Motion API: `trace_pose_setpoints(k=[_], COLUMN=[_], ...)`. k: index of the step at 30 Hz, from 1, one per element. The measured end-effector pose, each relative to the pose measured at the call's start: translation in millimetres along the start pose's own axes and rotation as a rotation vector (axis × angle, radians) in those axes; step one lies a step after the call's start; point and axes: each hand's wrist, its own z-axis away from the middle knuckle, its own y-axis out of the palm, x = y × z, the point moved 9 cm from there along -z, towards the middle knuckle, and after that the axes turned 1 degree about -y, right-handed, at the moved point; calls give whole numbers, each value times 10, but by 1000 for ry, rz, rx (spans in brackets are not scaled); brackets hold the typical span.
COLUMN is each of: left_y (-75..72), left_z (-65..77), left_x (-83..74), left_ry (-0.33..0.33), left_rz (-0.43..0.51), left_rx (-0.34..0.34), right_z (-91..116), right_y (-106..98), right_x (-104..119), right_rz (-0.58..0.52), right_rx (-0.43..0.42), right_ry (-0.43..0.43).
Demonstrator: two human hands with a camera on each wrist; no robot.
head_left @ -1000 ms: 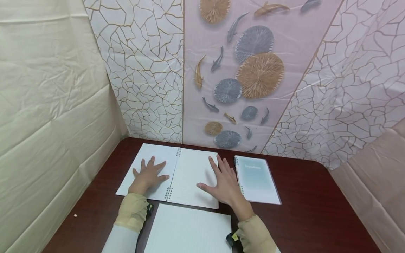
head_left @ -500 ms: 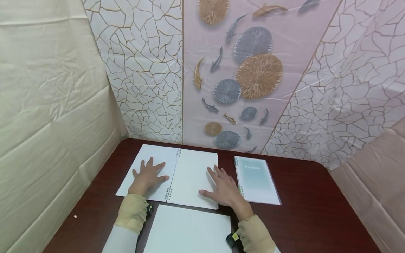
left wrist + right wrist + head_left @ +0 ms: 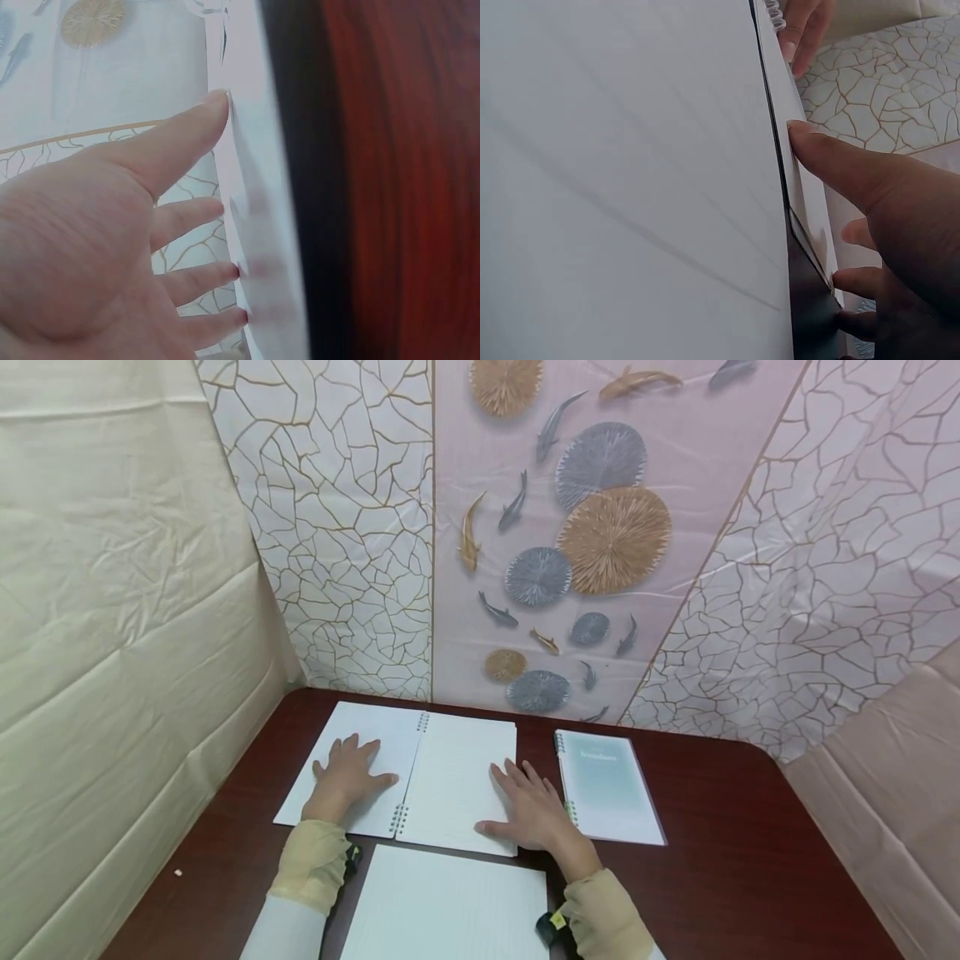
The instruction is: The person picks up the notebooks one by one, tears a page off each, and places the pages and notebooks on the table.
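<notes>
An open spiral notebook [image 3: 457, 777] with white pages lies on the dark red table [image 3: 750, 860]. My left hand [image 3: 345, 781] rests with spread fingers on its left page; in the left wrist view the fingertips [image 3: 234, 271] touch the white surface. On the right page, by its outer edge, lies my right hand [image 3: 531, 810], fingers spread. Its thumb [image 3: 817, 146] touches the paper in the right wrist view. Neither hand grips anything. Nearer to me, between the forearms, lies a lined white sheet or pad [image 3: 450, 906], cut off by the frame's bottom edge.
To the right of my right hand lies a spiral notebook with a pale teal cover [image 3: 609, 785]. Patterned cloth [image 3: 360, 568] hangs behind the table, and a cream cloth [image 3: 127, 652] stands along the left. A small white scrap [image 3: 178, 872] lies at the table's left.
My right hand has come down and slightly back toward me, from above the right page onto its edge. The left hand's fingers have drawn a little closer together on the left page.
</notes>
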Motion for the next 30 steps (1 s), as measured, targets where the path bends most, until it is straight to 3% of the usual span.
trace_pose_setpoints(k=[11, 19, 23, 30], left_y=[-173, -389, -413, -379], left_z=[42, 183, 222, 251], left_x=[113, 356, 452, 464], left_ry=[-62, -250, -313, -350], left_rz=[35, 132, 86, 26], left_rx=[-25, -129, -147, -136], right_z=[15, 22, 21, 21], right_y=[-2, -6, 3, 1], right_x=[2, -1, -14, -6], right_rz=[-22, -33, -27, -26], right_rx=[11, 11, 17, 14], right_ry=[-4, 0, 4, -5])
